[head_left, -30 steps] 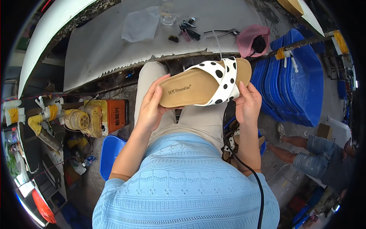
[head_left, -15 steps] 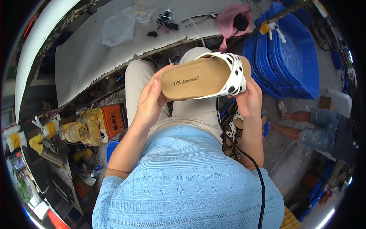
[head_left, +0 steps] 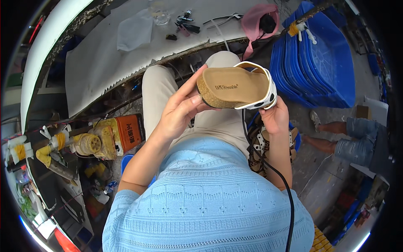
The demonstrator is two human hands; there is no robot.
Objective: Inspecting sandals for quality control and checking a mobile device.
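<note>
Above my lap I hold a sandal (head_left: 231, 86) with a tan footbed, a cork sole edge and white straps with black spots. My left hand (head_left: 181, 110) grips its heel end, thumb on the cork side. At the strap end, my right hand (head_left: 275, 116) is closed on the sandal's underside, some of its fingers hidden behind it. The sandal tilts so that the cork heel side faces me. Below my right forearm, more sandals (head_left: 258, 147) with spotted and leopard-patterned straps lie in a blue container.
A grey worktable (head_left: 96, 63) ahead carries a white sheet (head_left: 134, 33), dark clips (head_left: 187, 23) and a pink bag (head_left: 256, 21). Stacked blue crates (head_left: 310, 63) stand at right. An orange can (head_left: 128, 132) is at left. A black cable (head_left: 281, 176) crosses my front. Another person's legs (head_left: 340, 138) show at right.
The sandal has tipped, so its cork heel side now shows, and its heel end has moved to the right. My left hand moved right with it, its thumb shifting onto the side.
</note>
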